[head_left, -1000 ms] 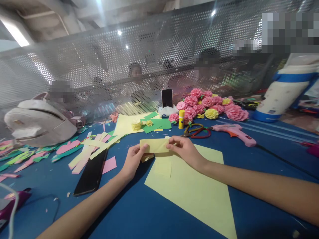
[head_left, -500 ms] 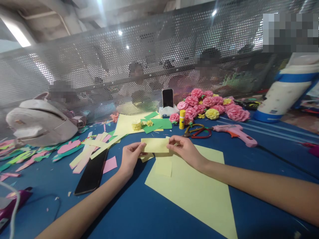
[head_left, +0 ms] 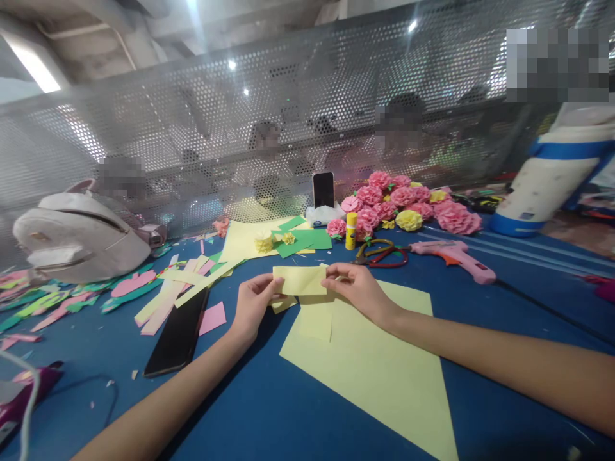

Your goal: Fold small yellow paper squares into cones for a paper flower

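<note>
"Left hand (head_left: 252, 304) and right hand (head_left: 358, 291): how set?"

"Both pinched nearly closed. Left at nine o'clock, thumb over the front, fingers mostly behind; right at three, thumb and fingertips close together on the other end. Gripped between: a pale yellow rectangular paper strip (head_left: 302, 280), stretched crosswise near the middle of the view, apparently just above the blue tabletop (head_left: 230, 416)."

"And around the strip?"

"At about five o'clock, a small pale yellow paper square (head_left: 316, 324) on a large pale yellow paper sheet (head_left: 379, 371). At seven, a small yellow paper piece (head_left: 284, 305), partly hidden by the left hand. At eight, a flat black phone (head_left: 175, 342); at two, an upright yellow cylindrical glue stick (head_left: 351, 232)."

"Just changed?"

"Mainly the left grip: thumb nearer the strip's end, fingers straighter. Probably only a readjusted hold for handling the paper. Any fresh crease: impossible to tell."

"Against a second ago?"

"Small yellow piece brighter now, less shaded. Strip paler too, almost in the same place. Right hand hardly shifted. Square, sheet, phone and glue stick apparently undisturbed."
</note>
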The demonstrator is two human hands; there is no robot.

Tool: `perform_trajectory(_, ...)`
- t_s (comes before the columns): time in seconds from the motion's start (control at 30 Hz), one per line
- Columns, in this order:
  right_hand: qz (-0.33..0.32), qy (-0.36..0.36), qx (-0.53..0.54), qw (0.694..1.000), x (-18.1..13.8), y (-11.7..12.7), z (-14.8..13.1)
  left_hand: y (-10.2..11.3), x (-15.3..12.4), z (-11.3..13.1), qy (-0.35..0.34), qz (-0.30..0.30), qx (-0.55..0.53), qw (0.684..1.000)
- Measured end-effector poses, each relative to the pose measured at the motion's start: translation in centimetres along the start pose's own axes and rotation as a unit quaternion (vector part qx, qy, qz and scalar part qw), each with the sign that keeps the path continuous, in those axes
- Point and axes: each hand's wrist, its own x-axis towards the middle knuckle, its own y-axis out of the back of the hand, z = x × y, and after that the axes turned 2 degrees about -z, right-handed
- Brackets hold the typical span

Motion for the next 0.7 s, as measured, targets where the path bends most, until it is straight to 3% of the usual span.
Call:
perform_trajectory(0.37,-0.005,0.006,-0.014,1.000,-0.15,-0.09,-0.20,-0.44,-0.03,0.45,-0.039,-0.049,0.015,0.998)
perform_trajectory(0.7,-0.008,0.004,-0.020,1.000,-0.24,-0.03,-0.55,-0.58,-0.25,0.73,-0.034,-0.061,0.027,0.997)
